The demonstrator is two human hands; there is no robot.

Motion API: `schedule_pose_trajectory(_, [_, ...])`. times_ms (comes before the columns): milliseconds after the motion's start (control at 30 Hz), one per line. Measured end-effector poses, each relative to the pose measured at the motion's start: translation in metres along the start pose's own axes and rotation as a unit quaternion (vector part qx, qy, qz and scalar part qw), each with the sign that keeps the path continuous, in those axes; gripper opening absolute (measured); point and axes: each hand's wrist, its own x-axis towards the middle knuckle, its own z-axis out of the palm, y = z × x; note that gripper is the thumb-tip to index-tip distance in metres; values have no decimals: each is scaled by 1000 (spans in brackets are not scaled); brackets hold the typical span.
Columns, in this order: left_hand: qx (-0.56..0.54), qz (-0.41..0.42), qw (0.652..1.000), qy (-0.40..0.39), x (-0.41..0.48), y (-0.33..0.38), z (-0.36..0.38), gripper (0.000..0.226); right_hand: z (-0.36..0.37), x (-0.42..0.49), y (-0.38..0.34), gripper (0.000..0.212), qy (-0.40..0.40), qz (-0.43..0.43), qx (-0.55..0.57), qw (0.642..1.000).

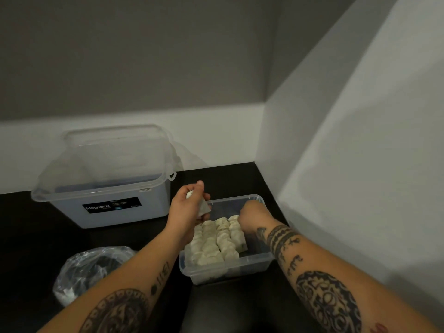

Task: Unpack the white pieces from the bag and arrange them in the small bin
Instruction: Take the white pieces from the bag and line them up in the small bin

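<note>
Head view: left hand (188,209) raised at the far left corner of the small bin (230,272), fingers curled round white pieces (203,208). More of them fill the left part of the bin in four rows. Right hand (252,215) reaches into the bin at the far end of the rows, its fingers hidden, so its grip cannot be told. Clear plastic bag (89,267) lies near left on the dark surface (36,224); lidded Megabox container (108,205) stands far left
</note>
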Motion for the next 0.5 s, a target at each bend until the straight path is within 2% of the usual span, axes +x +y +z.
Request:
schedule_pose_trajectory(100, [-118, -116, 985, -52, 2, 6, 5, 28, -24, -2, -4, 26, 18, -43, 168, 985])
schedule_pose_trajectory(133, [-143, -138, 977, -72, 2, 6, 6, 22, -32, -5, -7, 21, 32, -45, 224, 973])
schedule_pose_trajectory(200, [-159, -153, 969, -108, 2, 4, 8, 32, -45, -12, -10, 14, 45, -53, 291, 954])
schedule_pose_trajectory(367, [-73, -84, 980, -167, -6, 4, 15, 43, -53, -27, -5, 5, 27, -109, 303, 946])
schedule_pose_trajectory(500, [17, -12, 985, -173, -11, 3, 16, 42, -46, -35, 1, 24, 6, -137, 303, 943])
